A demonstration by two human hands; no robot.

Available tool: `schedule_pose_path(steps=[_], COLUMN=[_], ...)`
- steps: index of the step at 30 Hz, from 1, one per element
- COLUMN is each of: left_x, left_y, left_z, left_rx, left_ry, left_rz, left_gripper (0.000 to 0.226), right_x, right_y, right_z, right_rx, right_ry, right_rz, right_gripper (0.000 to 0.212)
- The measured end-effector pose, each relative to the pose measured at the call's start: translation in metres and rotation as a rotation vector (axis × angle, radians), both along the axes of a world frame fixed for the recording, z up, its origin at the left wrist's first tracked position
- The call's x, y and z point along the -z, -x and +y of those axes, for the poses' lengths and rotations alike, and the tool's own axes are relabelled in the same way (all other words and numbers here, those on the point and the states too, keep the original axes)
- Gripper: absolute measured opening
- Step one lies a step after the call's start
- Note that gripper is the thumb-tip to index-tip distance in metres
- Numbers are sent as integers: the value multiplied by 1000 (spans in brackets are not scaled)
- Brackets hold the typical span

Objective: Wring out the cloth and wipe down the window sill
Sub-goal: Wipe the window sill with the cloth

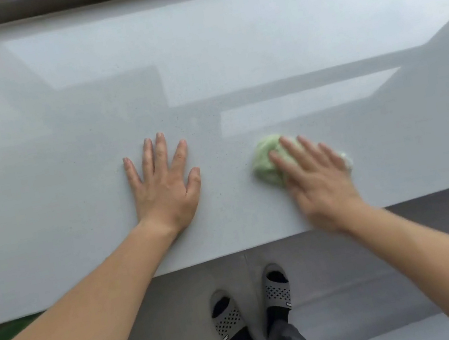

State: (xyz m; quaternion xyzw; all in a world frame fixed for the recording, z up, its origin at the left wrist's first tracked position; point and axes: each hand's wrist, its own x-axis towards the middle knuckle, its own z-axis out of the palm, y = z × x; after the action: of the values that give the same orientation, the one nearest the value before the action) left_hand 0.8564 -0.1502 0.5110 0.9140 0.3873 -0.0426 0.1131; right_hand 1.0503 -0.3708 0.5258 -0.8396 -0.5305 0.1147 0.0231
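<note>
A bunched green cloth (265, 164) was pressed onto the pale grey window sill (197, 54) near its front edge by the right hand (318, 180), its fingers straight and blurred. The left hand (161, 187) was laid flat beside it, fingers spread, nothing held. Grey slippers (277, 286) were seen below on the floor (357, 281).

Head view — steeply down, close over sill (197, 54).
</note>
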Motion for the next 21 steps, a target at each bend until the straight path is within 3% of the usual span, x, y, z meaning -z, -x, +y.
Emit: schedule_pose_path(steps=[4, 6, 9, 12, 14, 19, 21], left_x=[-8, -11, -10, -4, 1, 5, 4], left_y=[-8, -19, -50, -85, -95, -97, -99], left_z=[0, 2, 17, 36, 38, 33, 33], left_rx=[-17, -25, -47, -115, -167, -221, -221], left_ry=[11, -10, 14, 57, 9, -27, -43], left_rz=[-38, -92, -151, -134, -80, -75, -55], left_gripper=[67, 65, 63, 63, 64, 69, 69], right_x=[-1, 1, 4, 4, 2, 7, 8], right_y=[-34, -9, 25, -8, -49, -114, -93], right_z=[49, 54, 38, 42, 64, 148, 159], right_rx=[399, 302, -56, -213, -147, 298, 213], right_ry=[-30, -45, -53, -65, -58, -68, -89], right_rz=[17, -13, -10, 6, 5, 24, 14], right_gripper=[56, 59, 60, 53, 53, 55, 58])
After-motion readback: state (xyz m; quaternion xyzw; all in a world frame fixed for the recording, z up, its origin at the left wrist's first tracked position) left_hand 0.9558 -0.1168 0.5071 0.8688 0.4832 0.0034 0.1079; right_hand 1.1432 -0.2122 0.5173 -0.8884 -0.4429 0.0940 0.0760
